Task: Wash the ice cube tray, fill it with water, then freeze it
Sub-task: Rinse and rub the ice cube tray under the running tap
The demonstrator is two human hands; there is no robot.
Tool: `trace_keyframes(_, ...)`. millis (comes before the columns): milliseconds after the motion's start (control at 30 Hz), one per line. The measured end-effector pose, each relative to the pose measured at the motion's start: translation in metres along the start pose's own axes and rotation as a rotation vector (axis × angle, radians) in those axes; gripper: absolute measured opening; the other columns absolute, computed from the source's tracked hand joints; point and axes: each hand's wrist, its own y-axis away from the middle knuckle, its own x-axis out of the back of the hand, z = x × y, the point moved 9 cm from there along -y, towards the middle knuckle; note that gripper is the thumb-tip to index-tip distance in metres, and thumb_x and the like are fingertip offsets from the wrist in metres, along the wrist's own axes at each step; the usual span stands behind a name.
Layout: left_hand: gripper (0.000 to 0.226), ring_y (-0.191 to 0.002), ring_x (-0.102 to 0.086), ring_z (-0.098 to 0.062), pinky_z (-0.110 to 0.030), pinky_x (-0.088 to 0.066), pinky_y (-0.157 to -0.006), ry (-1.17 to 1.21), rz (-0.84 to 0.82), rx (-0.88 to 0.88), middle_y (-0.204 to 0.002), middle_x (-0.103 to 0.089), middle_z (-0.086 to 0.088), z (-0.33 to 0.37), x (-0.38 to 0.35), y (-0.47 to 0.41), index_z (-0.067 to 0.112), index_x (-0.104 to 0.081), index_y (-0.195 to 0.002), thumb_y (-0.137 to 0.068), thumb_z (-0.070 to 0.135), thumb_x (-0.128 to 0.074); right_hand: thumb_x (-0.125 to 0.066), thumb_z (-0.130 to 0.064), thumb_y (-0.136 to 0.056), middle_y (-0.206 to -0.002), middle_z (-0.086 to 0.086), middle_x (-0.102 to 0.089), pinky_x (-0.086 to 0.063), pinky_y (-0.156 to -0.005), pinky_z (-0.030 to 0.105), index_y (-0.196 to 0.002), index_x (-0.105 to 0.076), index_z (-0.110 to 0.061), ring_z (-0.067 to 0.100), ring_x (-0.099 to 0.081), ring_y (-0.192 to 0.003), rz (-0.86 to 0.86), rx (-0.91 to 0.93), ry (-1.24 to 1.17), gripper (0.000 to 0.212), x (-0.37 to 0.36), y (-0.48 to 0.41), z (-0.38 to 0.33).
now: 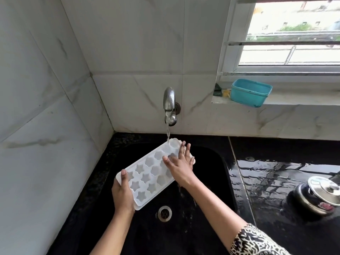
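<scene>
Head view: white tray, star cells, held over black sink; tap stream hits far end. Left hand grips near end, thumb on top; right hand flat, fingers spread, on cells. Steel pot at surface right edge; teal tub on sill.

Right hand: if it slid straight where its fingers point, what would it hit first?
Probably the back wall of the sink, after the right hand leaves the ice cube tray just right of the water stream. Depth is unclear.
</scene>
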Motion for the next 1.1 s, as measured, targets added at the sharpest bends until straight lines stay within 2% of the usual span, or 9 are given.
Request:
trace_keyframes(100,0.024,-0.074,-0.072,-0.011,-0.020,-0.055,-0.055,0.023,0.001,-0.013,-0.086,-0.071,0.001,0.000,-0.002,0.000,0.024,-0.061,-0.094,-0.096,0.044,-0.047,-0.036,-0.047,-0.099,-0.151,0.008,0.034,0.021,-0.110,0.045,-0.132,-0.053,-0.008,0.018,0.041,-0.133,-0.014,-0.097,-0.118,0.053,0.000,0.000,-0.004)
trace_keyframes(233,0.027,-0.076,-0.072,-0.013,-0.021,-0.055,-0.056,0.016,0.000,-0.042,-0.087,-0.072,0.000,0.002,-0.001,-0.002,0.019,-0.063,-0.096,-0.096,0.041,-0.047,-0.041,-0.046,-0.098,-0.153,0.003,0.031,0.021,-0.110,0.042,-0.136,-0.050,-0.012,0.014,0.040,-0.134,-0.030,-0.044,-0.087,0.052,0.002,0.002,-0.003)
trace_keyframes(400,0.021,-0.078,-0.071,-0.009,-0.018,-0.055,-0.058,0.012,-0.004,-0.065,-0.092,-0.070,0.002,0.010,0.004,-0.009,0.021,-0.062,-0.097,-0.096,0.038,-0.049,-0.044,-0.050,-0.095,-0.152,-0.010,0.033,0.025,-0.110,0.041,-0.135,-0.051,-0.029,0.007,0.044,-0.131,0.005,0.211,0.309,0.046,0.006,0.008,-0.003)
trace_keyframes(500,0.020,-0.087,-0.069,-0.015,-0.029,-0.056,-0.067,-0.002,-0.025,-0.040,-0.097,-0.070,0.000,0.006,0.009,-0.014,0.023,-0.062,-0.098,-0.094,0.040,-0.051,-0.040,-0.053,-0.095,-0.153,-0.011,0.030,0.018,-0.114,0.048,-0.131,-0.054,-0.034,0.007,0.039,-0.135,-0.035,0.412,0.614,0.043,0.015,0.011,-0.004)
trace_keyframes(633,0.025,-0.091,-0.067,-0.019,-0.035,-0.053,-0.071,-0.006,-0.042,0.015,-0.102,-0.069,-0.003,-0.002,0.009,-0.016,0.023,-0.060,-0.105,-0.094,0.043,-0.050,-0.034,-0.065,-0.087,-0.160,-0.001,0.003,0.005,-0.116,0.050,-0.122,-0.062,-0.036,0.016,0.009,-0.147,0.061,0.750,0.966,0.053,0.021,0.009,-0.010)
trace_keyframes(700,0.027,-0.092,-0.067,-0.020,-0.036,-0.053,-0.074,-0.015,-0.042,0.030,-0.102,-0.069,-0.004,-0.004,0.010,-0.018,0.023,-0.060,-0.105,-0.094,0.045,-0.050,-0.032,-0.067,-0.086,-0.160,0.000,-0.005,-0.008,-0.116,0.052,-0.126,-0.058,-0.037,0.018,-0.004,-0.148,0.105,0.843,1.085,0.057,0.021,0.004,-0.011)
trace_keyframes(767,0.028,-0.094,-0.067,-0.022,-0.040,-0.053,-0.079,-0.018,-0.038,0.031,-0.103,-0.069,-0.004,-0.003,0.012,-0.019,0.022,-0.061,-0.103,-0.093,0.046,-0.051,-0.031,-0.068,-0.088,-0.160,-0.001,-0.009,-0.012,-0.116,0.051,-0.132,-0.053,-0.036,0.017,-0.008,-0.148,0.125,0.888,1.108,0.059,0.022,0.003,-0.013)
trace_keyframes(933,0.017,-0.088,-0.066,-0.014,-0.032,-0.052,-0.072,-0.027,-0.008,-0.023,-0.096,-0.068,0.002,0.009,0.010,-0.015,0.028,-0.060,-0.095,-0.095,0.042,-0.050,-0.032,-0.067,-0.090,-0.160,0.002,-0.013,-0.008,-0.117,0.050,-0.116,-0.065,-0.027,0.016,-0.008,-0.148,0.206,0.745,0.931,0.058,0.015,0.007,-0.021)
trace_keyframes(1100,0.025,-0.089,-0.066,-0.016,-0.033,-0.052,-0.073,-0.036,0.022,-0.020,-0.099,-0.068,0.000,0.003,0.016,-0.013,0.024,-0.060,-0.100,-0.093,0.047,-0.050,-0.013,-0.076,-0.083,-0.156,-0.011,0.018,0.016,-0.115,0.043,-0.105,-0.062,-0.028,0.003,0.031,-0.139,0.095,0.330,0.448,0.071,0.021,0.010,-0.008)
